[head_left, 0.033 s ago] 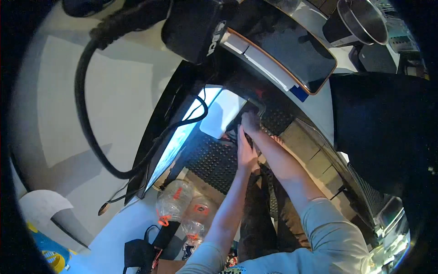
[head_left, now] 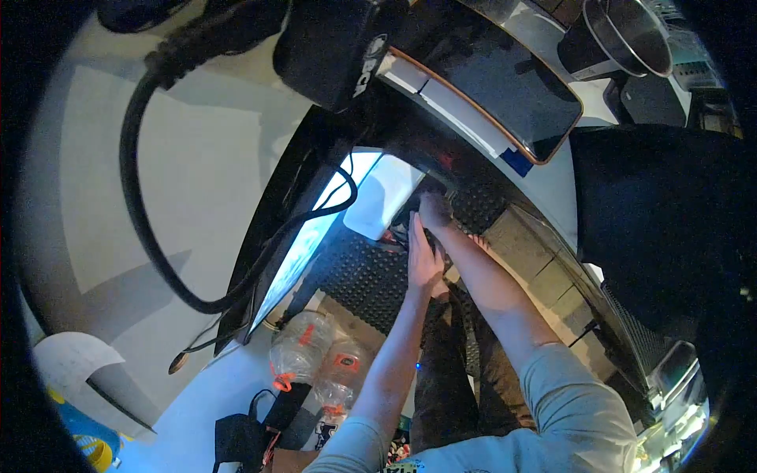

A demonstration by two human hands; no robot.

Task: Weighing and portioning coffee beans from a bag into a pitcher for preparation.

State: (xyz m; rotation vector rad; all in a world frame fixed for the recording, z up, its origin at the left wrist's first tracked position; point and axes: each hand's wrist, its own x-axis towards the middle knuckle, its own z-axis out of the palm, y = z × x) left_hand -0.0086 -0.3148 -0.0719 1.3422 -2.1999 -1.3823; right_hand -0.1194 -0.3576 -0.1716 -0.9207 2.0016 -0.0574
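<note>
Both arms reach down and forward into a dim gap below the work surfaces. My left hand is held with its fingers stretched out straight, beside my right wrist; whether the two touch I cannot tell. My right hand, slightly farther ahead, is bent and looks closed in shadow. A dark object lies around its fingers, too dim to name. Left of the hands stands a white rounded box, lit bluish. Below is a black studded mat, with a bare foot near my left wrist.
A black cable loops across the left, from a black plug-like block. Clear plastic jugs with orange parts stand lower left. A large dark-screened device and metal cups sit at upper right. A dark panel rises at right.
Hardly anything differs. My left hand has shifted very slightly left, and the cable loop sits a little farther left in view.
</note>
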